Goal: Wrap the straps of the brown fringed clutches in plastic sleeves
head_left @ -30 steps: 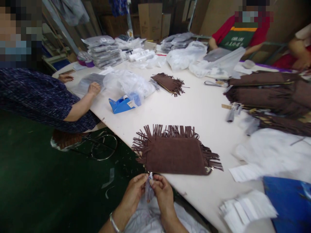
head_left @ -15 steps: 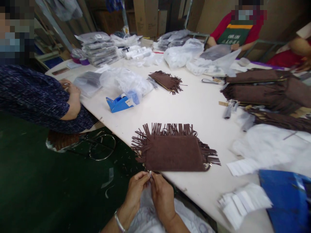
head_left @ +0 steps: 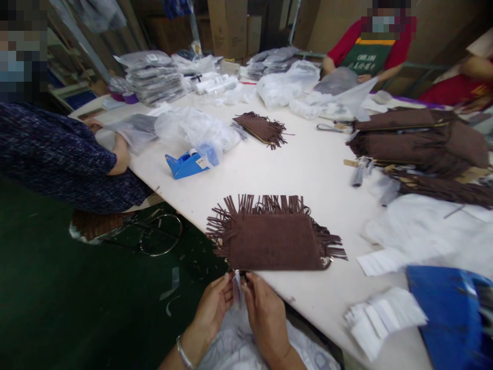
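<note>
1. The left hand (head_left: pixel 215 300) and the right hand (head_left: pixel 267 316) are facing each other just below the brown fringed bag (head_left: pixel 275 241). Both are half curled, with fingertips around a small clear plastic piece (head_left: pixel 236 289); I cannot tell which fingers are truly gripping it.
2. This piece is hanging at the near left corner of the bag. Probably the hands are meeting there because small work is needing fingertips from both sides.
3. The bag is lying flat, its long fringe pointing away and its near left corner reaching the table edge, perhaps for leaving this corner free to handle.
4. The white table (head_left: pixel 262 172) is carrying white papers (head_left: pixel 385 321) on the right, a blue tape dispenser (head_left: pixel 188 165) on the left, and a brown pile (head_left: pixel 419 149) at far right. Another fringed bag (head_left: pixel 260 128) is resting beyond.
5. Beside the dark green floor (head_left: pixel 103 313), a co-worker in a dark patterned top (head_left: pixel 57 154) is sitting on the left; another in a green apron (head_left: pixel 365 56) is staying across. Cardboard boxes (head_left: pixel 229 28) are standing behind.
</note>
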Motion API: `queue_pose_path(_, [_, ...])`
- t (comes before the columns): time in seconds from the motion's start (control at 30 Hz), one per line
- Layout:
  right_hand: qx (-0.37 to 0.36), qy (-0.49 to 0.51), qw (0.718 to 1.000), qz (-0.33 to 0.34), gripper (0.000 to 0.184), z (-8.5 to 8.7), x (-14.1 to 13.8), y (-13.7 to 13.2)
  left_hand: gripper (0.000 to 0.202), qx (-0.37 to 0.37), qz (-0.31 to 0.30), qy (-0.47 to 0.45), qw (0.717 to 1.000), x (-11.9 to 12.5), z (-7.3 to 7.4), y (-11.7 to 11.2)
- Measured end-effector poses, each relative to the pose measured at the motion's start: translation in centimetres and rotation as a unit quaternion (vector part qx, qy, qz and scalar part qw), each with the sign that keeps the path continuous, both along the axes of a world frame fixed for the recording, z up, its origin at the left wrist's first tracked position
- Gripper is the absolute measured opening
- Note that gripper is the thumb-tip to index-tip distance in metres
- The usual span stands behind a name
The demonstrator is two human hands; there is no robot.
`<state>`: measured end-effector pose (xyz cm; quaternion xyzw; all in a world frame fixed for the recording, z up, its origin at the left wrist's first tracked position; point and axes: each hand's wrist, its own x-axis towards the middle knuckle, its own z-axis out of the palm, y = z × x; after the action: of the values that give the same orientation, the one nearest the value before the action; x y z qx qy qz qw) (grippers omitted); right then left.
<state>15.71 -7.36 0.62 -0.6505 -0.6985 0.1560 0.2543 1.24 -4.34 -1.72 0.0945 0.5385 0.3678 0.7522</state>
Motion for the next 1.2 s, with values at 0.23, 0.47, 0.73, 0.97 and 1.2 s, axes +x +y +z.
queue_pose_path(0.23, [0.004,-0.134,0.991,0.013,0.042,0.5,4.0,3.5,0.038,0.14,0.019,0.262,0.955,-2.1,-0.7,0.5])
queue_pose_path(0.47, [-0.017,-0.16,0.987,-0.004,0.042,-0.4,4.5,5.6,0.036,0.111,-0.083,0.031,0.99,1.7,-0.2,-0.3])
queue_pose_path(0.73, [0.01,-0.164,0.985,-0.045,0.039,-0.7,6.8,8.9,0.027,0.091,-0.085,-0.016,0.992,3.4,0.2,0.7])
queue_pose_path(0.97, [0.002,-0.186,0.981,-0.05,0.039,-0.9,7.4,9.7,0.023,0.083,-0.067,-0.011,0.994,3.7,0.6,1.1])
queue_pose_path(1.2, [0.004,-0.186,0.981,-0.048,0.038,-1.0,7.4,9.6,0.023,0.095,-0.094,0.004,0.991,2.8,0.9,1.7])
